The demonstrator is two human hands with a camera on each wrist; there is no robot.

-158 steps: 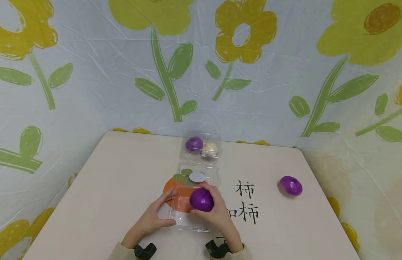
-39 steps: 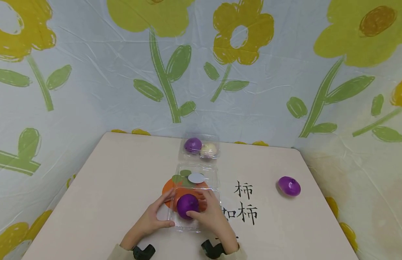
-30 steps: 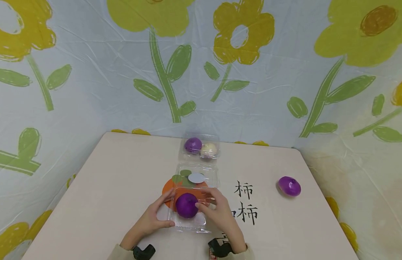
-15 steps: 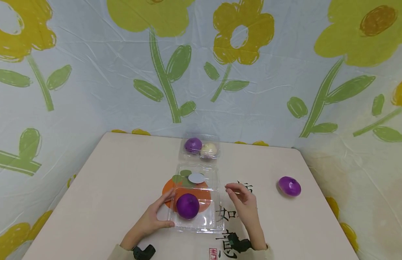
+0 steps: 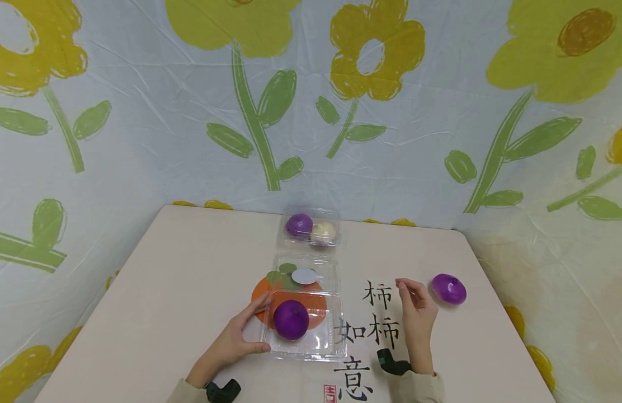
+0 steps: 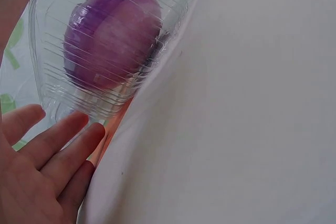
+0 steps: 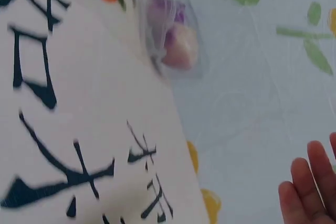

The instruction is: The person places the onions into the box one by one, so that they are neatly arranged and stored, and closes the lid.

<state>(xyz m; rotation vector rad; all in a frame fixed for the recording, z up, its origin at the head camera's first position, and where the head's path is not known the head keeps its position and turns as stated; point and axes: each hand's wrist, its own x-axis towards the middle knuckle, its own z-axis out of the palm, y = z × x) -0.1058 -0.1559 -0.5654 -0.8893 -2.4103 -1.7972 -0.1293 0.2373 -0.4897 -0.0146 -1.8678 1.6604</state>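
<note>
A glossy purple onion (image 5: 291,320) sits in the left part of a clear plastic clamshell box (image 5: 316,350), whose lid (image 5: 327,267) is folded back away from me. My left hand (image 5: 236,334) spans the box's left side, thumb near its front corner and fingers near the hinge. In the left wrist view the fingertips (image 6: 79,121) are extended against the ribbed clear wall. My right hand (image 5: 418,316) is over the table right of the box, fingers loosely bent, holding nothing. Just beyond it a second purple onion (image 5: 449,289) lies on the table.
At the table's far edge another clear box (image 5: 336,224) contains a purple onion (image 5: 299,225) and a pale onion (image 5: 323,232). The tabletop (image 5: 190,268) has printed black characters and an orange persimmon picture under the open box. A flowered cloth (image 5: 200,112) hangs behind.
My right hand set the purple onion down in the open box, let go, and moved right toward the loose onion. The left hand has stayed at the box's side.
</note>
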